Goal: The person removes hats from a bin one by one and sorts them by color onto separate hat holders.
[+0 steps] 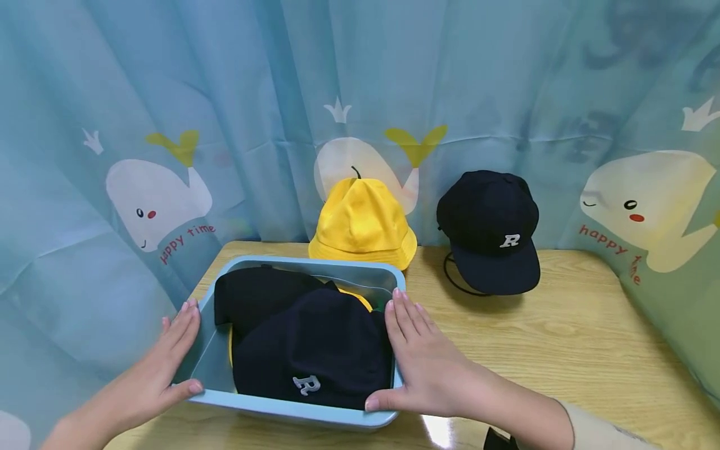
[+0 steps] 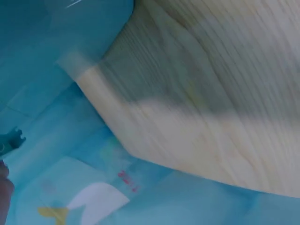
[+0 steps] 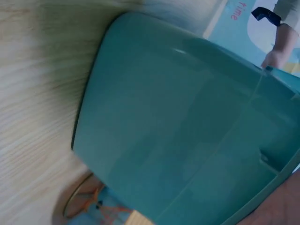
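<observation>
A light-blue plastic bin [image 1: 304,412] stands on the table, with caps piled in it. My left hand [image 1: 156,369] lies along its left rim, fingers straight and thumb on the front rim corner. Against the right rim rests my right hand [image 1: 422,359], fingers extended and thumb across the front right corner. Uppermost in the bin is a navy cap [image 1: 337,344] with a white R; a black cap [image 1: 264,297] lies behind it. A yellow edge [image 1: 360,299] shows beneath them. In the right wrist view, the bin's outer wall [image 3: 164,117] fills most of the picture.
Behind the bin, a yellow bucket hat [image 1: 360,225] sits near the table's back edge. To its right is another navy cap [image 1: 489,231] with a white R and a dark cord. A blue whale-print curtain [image 1: 253,125] hangs around the wooden table [image 1: 562,325].
</observation>
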A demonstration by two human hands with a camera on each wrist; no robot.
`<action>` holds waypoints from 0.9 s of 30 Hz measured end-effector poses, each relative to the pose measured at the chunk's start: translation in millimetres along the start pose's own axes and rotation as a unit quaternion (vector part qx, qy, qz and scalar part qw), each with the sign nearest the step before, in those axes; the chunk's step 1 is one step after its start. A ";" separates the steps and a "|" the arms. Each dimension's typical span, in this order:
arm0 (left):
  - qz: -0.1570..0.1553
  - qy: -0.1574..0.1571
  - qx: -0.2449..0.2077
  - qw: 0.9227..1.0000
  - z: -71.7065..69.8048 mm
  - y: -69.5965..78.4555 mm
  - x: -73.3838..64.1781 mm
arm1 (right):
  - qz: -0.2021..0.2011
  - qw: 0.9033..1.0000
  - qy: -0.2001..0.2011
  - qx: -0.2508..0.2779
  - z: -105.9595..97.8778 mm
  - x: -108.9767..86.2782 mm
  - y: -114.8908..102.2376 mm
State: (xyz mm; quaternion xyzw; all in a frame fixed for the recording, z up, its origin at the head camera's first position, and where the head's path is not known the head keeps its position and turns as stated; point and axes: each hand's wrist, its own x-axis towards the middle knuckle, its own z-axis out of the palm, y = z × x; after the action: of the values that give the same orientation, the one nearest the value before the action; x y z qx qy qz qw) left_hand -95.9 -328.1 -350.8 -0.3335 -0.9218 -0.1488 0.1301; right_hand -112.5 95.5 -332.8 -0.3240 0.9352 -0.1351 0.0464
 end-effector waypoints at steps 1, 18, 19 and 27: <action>0.002 0.003 0.004 1.000 1.2 2.9 1.6 | 0.003 1.000 -0.001 -0.001 -0.8 -1.8 1.8; -0.031 -0.010 0.023 0.999 16.5 38.7 23.0 | 0.041 0.998 0.036 0.024 -3.3 -28.6 16.2; -0.033 -0.011 0.023 0.999 17.6 40.6 25.3 | 0.039 0.998 0.039 0.017 -3.5 -29.9 16.5; -0.053 -0.022 0.021 0.998 26.3 57.7 42.9 | 0.054 0.997 0.035 0.045 -8.9 -42.2 27.7</action>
State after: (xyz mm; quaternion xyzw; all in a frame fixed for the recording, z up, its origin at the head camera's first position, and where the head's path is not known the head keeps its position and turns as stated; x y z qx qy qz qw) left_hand -93.7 -251.6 -349.6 -0.2843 -0.9438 -0.1287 0.1087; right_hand -97.3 144.4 -332.2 -0.2658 0.9454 -0.1854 0.0357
